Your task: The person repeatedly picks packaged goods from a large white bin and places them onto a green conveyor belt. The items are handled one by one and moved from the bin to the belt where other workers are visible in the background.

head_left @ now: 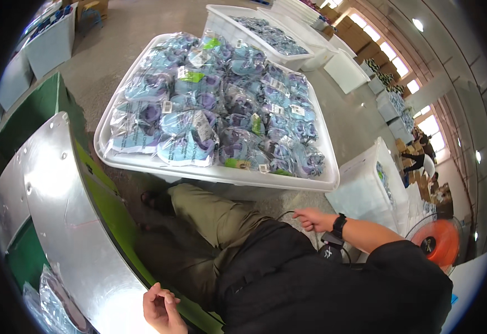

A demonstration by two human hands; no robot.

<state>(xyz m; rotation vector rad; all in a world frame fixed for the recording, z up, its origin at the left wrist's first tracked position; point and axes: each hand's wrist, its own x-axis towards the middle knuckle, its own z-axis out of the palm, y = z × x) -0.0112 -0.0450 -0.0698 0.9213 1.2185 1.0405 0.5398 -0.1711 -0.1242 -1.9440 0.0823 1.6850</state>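
Observation:
My right hand (pixel 313 220), with a black watch-like band on its wrist, is closed in a pinch around a thin black cable (pixel 286 214) beside my hip. At the lower left, my left hand (pixel 162 308) is held with its fingers curled in, next to the edge of a shiny metal worktop (pixel 59 183). Nothing shows in that hand. In front of my legs stands a large white tub (pixel 221 177), heaped with light-blue and purple shoes (pixel 187 139) in clear plastic bags. Neither hand touches them.
More white tubs (pixel 257 34) stand behind, one with similar bagged goods. Another white tub (pixel 360 175) is at the right, near an orange fan (pixel 436 242). A green bin (pixel 32 119) is left of the tub. A person (pixel 421 162) bends among boxes far right.

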